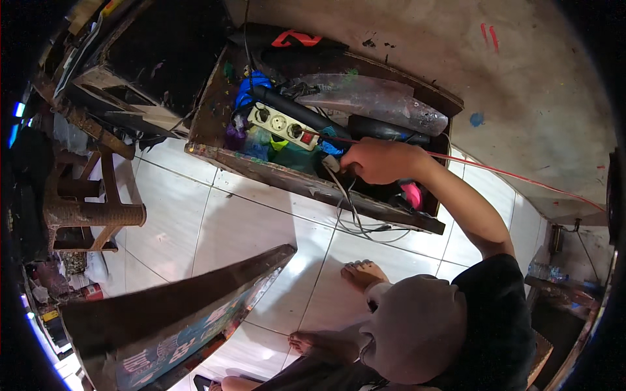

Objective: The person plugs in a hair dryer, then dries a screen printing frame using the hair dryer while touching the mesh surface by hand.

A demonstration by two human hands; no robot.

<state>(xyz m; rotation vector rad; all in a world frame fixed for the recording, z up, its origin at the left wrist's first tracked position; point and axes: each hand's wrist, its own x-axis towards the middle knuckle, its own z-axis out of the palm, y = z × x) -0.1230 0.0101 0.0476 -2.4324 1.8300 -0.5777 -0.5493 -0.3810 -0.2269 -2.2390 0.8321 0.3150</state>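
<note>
Neither of my hands can be made out. A co-worker's hand [385,161] reaches over the drawer-like wooden box [261,168], its fingers closed at a pale grey plug [331,163] with a cable hanging from it. Just left of that hand, a cream power strip [279,122] with a red switch lies tilted on the box's contents, with black plugs in some of its sockets. A red cord [495,171] stretches from beside the strip to the right. Below the hand, a loose grey cable [355,228] loops over the box's front edge onto the floor.
The co-worker, in a grey cap [417,329], sits low at the lower right, barefoot on white tiles [254,218]. A brown stool [94,212] stands left. A dark panel [182,300] juts up at lower left. Dark rolls [300,107] and a pink item [411,195] lie inside the box.
</note>
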